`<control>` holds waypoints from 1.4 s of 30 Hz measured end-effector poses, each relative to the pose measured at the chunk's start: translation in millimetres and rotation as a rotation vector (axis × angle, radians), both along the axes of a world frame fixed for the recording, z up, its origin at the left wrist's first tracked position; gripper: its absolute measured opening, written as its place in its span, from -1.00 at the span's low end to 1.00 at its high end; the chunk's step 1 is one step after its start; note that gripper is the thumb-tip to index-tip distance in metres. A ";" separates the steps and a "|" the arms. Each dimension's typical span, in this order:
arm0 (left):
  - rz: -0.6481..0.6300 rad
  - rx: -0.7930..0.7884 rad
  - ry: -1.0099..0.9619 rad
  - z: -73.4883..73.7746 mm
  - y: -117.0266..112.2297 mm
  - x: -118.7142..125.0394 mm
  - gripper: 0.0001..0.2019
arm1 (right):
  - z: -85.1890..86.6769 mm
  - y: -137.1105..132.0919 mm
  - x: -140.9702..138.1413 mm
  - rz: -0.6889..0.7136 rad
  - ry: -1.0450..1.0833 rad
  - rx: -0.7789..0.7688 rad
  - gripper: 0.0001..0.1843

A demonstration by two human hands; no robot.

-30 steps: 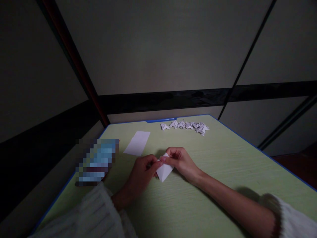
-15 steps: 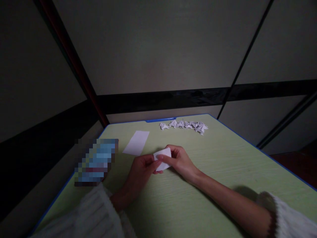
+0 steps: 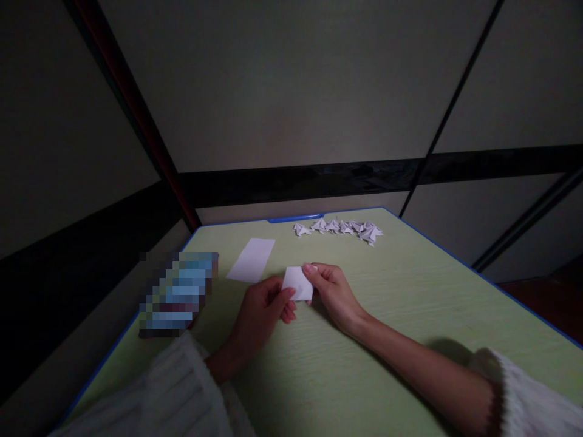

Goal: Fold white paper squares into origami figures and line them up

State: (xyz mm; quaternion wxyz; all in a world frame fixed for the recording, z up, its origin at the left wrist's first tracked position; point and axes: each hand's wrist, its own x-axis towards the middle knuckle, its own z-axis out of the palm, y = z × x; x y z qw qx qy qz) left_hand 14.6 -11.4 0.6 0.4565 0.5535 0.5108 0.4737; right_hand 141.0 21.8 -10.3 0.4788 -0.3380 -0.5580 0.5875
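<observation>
A small folded white paper [image 3: 297, 283] is held just above the pale green table [image 3: 364, 340], near its middle. My left hand [image 3: 262, 315] pinches its near left edge with fingers curled. My right hand [image 3: 332, 291] grips its right side, thumb on top. A flat white paper slip [image 3: 251, 260] lies on the table just beyond my left hand.
Several folded white paper figures [image 3: 339, 229] sit in a row at the table's far edge. A blurred blue object [image 3: 177, 294] lies at the left edge. The table has a blue rim, with wall panels behind it and dark floor to the right.
The folded paper went from a pointed shape hanging downward to a flatter squarish piece, turned and raised slightly away from me. Both hands shifted a little farther along with it.
</observation>
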 end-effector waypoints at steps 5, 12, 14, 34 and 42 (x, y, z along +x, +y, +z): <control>0.004 0.040 -0.027 -2.0 -0.2 -1.8 -0.85 | 6.5 -1.6 1.5 0.081 -0.094 -0.046 -0.68; 0.030 -0.007 -0.066 -4.4 5.1 -3.5 -0.84 | 6.2 -0.6 -1.4 0.096 -0.058 -0.120 -0.75; 0.020 -0.010 -0.070 -4.8 5.0 -3.1 -0.84 | 5.1 -0.6 -1.6 0.075 -0.057 -0.128 -0.75; 0.048 -0.031 -0.089 -1.8 10.1 -10.4 -0.81 | 8.7 0.0 9.5 0.128 0.041 0.037 -0.71; -0.061 -0.121 -0.268 -7.6 12.8 -15.3 -0.82 | 14.5 6.6 27.4 0.299 -0.011 0.142 -0.83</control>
